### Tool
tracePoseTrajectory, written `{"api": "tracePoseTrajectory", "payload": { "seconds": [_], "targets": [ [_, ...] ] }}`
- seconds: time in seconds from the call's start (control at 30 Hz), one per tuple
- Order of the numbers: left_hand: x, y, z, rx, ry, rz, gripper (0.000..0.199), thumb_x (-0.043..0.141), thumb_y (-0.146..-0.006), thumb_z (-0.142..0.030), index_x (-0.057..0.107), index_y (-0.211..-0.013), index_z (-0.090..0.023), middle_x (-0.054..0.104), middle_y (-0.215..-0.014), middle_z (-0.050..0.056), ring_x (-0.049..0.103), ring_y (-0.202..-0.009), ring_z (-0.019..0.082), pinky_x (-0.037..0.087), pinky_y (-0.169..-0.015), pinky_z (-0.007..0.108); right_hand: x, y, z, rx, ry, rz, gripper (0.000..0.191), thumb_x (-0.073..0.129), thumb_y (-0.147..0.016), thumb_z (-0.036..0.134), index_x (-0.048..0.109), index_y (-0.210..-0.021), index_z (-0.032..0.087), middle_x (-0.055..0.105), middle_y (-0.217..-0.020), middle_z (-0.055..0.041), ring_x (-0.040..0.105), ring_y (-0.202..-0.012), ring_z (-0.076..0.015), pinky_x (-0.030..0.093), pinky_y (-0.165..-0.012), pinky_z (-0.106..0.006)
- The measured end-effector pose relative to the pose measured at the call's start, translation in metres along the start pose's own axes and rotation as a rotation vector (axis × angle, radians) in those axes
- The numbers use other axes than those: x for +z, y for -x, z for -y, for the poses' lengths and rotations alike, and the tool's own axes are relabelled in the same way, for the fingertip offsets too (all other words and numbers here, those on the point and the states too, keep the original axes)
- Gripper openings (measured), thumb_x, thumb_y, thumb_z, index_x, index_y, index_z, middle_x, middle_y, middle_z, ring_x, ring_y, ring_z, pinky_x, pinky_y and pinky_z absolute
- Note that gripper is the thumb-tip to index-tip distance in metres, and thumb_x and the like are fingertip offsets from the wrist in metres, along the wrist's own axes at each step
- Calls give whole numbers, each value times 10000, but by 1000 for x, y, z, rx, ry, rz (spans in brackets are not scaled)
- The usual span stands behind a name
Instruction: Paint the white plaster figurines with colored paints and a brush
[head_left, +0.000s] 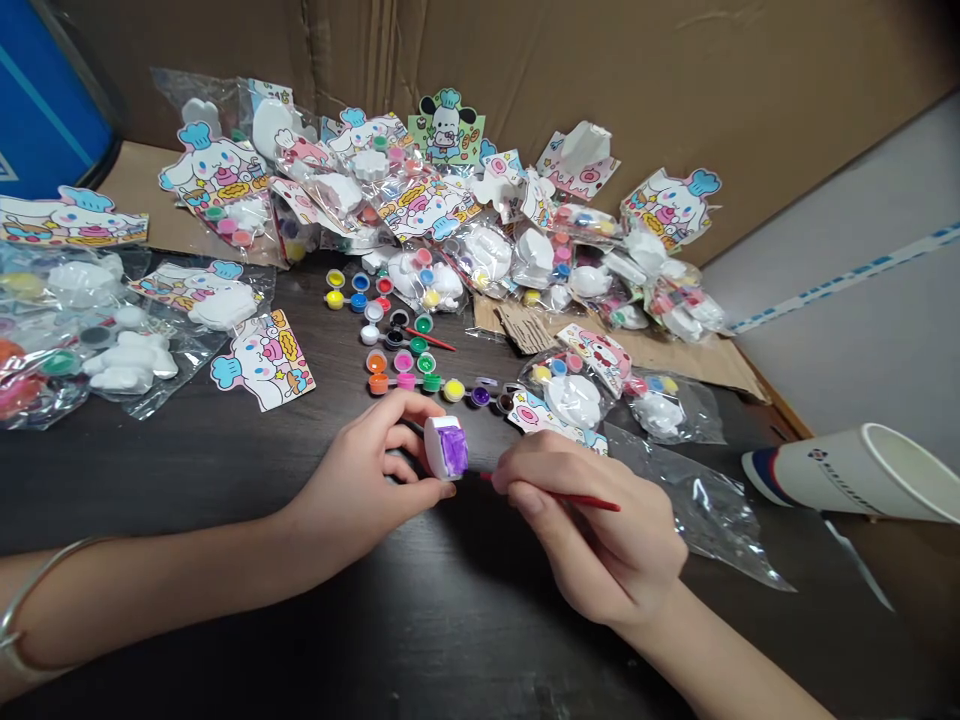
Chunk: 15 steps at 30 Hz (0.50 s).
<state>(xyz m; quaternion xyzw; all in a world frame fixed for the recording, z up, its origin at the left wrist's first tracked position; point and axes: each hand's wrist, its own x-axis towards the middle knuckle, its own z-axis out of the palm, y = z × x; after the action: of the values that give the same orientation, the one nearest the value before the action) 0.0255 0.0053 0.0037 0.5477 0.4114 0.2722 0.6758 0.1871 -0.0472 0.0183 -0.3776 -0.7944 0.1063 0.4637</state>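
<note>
- The left grip [360, 480] is closed on a white plaster figure [439, 440], which is held between the two hands, above the middle of the desk [450, 630].
- One face of the figure has been coated in purple paint [454, 450], with white left showing around it. The other visible surfaces are unpainted, so the piece is judged to be only partly done. Its full shape cannot be told from this view.
- The right grip [592, 530] is closed on a red-handled paintbrush [577, 499], held just beside the figure. The brush tip is hidden by the fingers, so contact with the paint cannot be told.
- Small paint pots [394, 340] are grouped beyond the hands in several colours, and a purple pot [481, 396] is placed near the end of the nearest row. A second red-handled brush [433, 338] is laid among them.
- Plastic-bagged craft kits [420, 210] are heaped towards the far edge of the desk, and others are spread along the left edge. The figures visible in them are white, so much is judged to be left unpainted.
- Printed cartoon cards [266, 360] are scattered among the kits.
- Near the right edge, a paper cup [855, 472] is laid on its side, and a clear plastic bag [697, 510] is spread just beside the right grip.
</note>
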Motion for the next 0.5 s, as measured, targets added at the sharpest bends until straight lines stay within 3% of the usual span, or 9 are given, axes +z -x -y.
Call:
{"api": "tracePoseTrajectory", "payload": {
  "seconds": [0.1, 0.27, 0.4, 0.5],
  "targets": [
    [0, 0, 0, 3, 8, 2, 345, 667, -595, -122, 531, -902, -201, 590, -896, -18, 549, -657, 81, 447, -543, 198, 0, 1, 0, 4, 53, -52, 185, 463, -814, -5, 553, -867, 148, 593, -685, -55, 570, -615, -137, 489, -554, -256],
    [0, 0, 0, 3, 0, -1, 337, 666, -602, -123, 530, -900, -201, 591, -894, -18, 540, -642, 75, 437, -534, 197, 0, 1, 1, 3, 25, 7, 170, 460, -807, 0, 546, -828, 145, 574, -628, -41, 542, -553, -125, 456, -495, -238],
    [0, 1, -1, 9, -4, 8, 329, 665, -599, -123, 523, -886, -199, 586, -857, -28, 538, -640, 74, 435, -539, 194, 2, 0, 1, -11, 62, -68, 185, 467, -801, -12, 554, -854, 143, 596, -683, -58, 571, -610, -133, 491, -549, -246],
    [0, 2, 0, 9, -4, 9, 327, 661, -599, -124, 523, -886, -196, 581, -851, -28, 536, -643, 76, 432, -536, 194, 3, 0, 0, -1, 67, -20, 175, 469, -805, -7, 552, -836, 145, 593, -657, -55, 557, -576, -131, 478, -515, -248]
  ]
}}
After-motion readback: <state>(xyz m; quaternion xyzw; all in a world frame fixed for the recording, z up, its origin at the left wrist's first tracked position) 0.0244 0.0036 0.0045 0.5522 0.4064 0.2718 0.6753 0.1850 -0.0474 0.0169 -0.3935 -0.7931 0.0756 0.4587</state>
